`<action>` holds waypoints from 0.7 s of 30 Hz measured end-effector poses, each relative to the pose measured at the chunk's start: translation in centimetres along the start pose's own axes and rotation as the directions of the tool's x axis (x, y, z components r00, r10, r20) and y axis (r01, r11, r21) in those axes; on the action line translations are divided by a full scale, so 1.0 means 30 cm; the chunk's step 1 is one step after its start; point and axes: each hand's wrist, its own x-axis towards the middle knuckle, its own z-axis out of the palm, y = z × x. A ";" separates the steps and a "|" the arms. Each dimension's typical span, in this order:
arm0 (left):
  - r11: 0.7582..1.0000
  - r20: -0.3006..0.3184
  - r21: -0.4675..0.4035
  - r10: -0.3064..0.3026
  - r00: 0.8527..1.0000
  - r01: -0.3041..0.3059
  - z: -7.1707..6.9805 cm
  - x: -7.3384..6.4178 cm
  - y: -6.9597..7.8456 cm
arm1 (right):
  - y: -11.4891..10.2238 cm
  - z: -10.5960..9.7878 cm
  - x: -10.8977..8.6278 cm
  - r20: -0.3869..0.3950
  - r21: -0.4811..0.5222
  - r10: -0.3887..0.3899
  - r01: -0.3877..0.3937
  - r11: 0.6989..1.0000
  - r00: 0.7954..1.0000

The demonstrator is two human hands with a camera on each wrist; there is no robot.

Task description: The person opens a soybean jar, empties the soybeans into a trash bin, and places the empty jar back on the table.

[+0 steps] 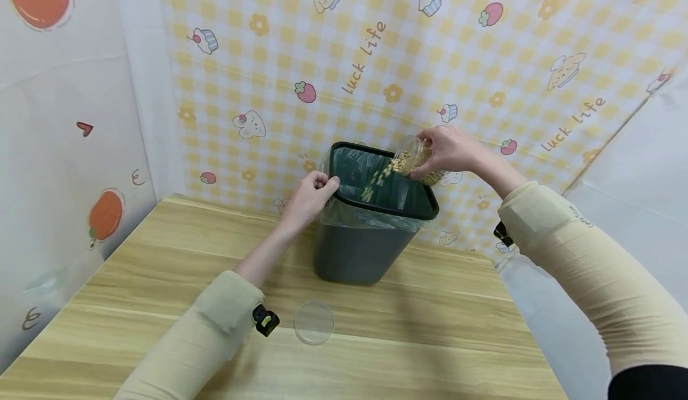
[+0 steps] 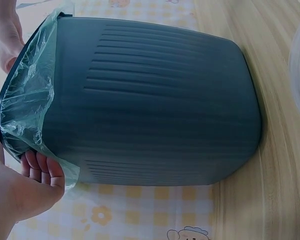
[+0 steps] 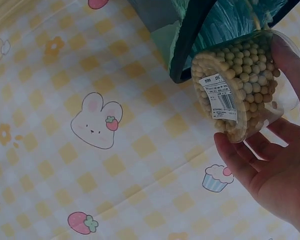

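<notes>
My right hand grips a clear plastic jar of round beige soybeans. The jar tips over the rim of a dark grey trash bin, its mouth pointing left and down. A stream of falling soybeans runs from it into the bin. The jar's base carries a white barcode label. A thin greenish plastic bag lines the bin and folds over its rim. My left hand holds the bin's left rim with curled fingers and thumb, at the bag's edge.
On the wooden table in front of the bin lies a round clear lid. Behind the bin hangs a yellow-checked cloth with cartoon prints. A pale sheet hangs along the left side.
</notes>
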 end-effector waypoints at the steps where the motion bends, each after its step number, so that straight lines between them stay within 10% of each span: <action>1: 1.000 0.000 0.001 0.000 1.000 0.000 0.001 0.000 0.000 | 0.000 -0.001 -0.001 0.002 -0.003 0.000 0.000 1.000 1.000; 21: 1.000 -0.006 0.010 -0.002 1.000 0.002 0.001 -0.002 -0.001 | -0.005 -0.013 0.003 0.010 -0.037 -0.007 0.008 0.999 1.000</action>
